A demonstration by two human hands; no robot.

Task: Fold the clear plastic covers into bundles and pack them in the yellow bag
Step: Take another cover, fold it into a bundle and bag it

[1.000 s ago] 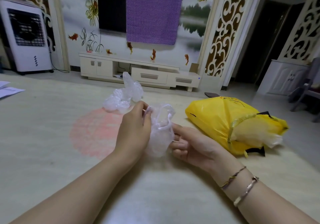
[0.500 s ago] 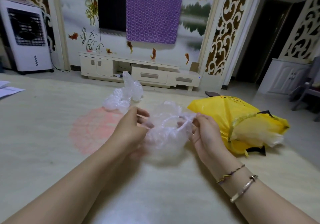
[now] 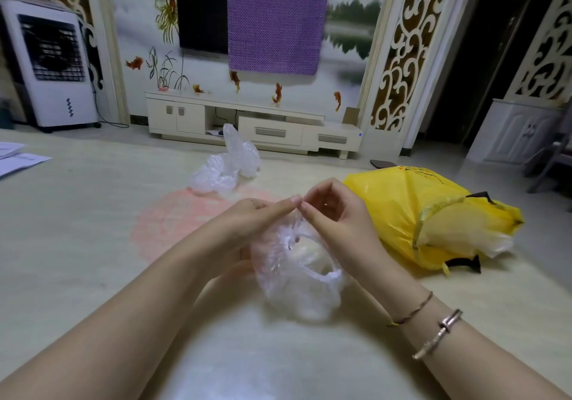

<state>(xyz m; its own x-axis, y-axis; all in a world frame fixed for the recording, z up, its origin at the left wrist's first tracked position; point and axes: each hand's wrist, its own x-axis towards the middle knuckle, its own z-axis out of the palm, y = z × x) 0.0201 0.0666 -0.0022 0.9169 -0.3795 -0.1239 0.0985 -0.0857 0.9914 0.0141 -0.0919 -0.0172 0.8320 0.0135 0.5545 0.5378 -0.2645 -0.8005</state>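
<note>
In yellow bag (image 3: pixel 402 213): clear plastic (image 3: pixel 464 238).

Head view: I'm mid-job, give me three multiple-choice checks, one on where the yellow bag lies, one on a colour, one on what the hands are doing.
1. Where does the yellow bag lie?
A. on the TV cabinet
B. on the table, to the person's right of the hands
C. under the air cooler

2. What colour is the cloth hanging on the wall?
A. purple
B. green
C. red

3. What are the left hand and right hand doing?
A. both lie flat on the table
B. both pinch the top of the clear plastic cover, fingertips meeting
C. both reach into the yellow bag

Answers: 1 B, the bag lies on the table right of the hands. 2 A, the cloth is plainly purple. 3 B, the fingertips meet above the cover, which hangs below them.
</note>
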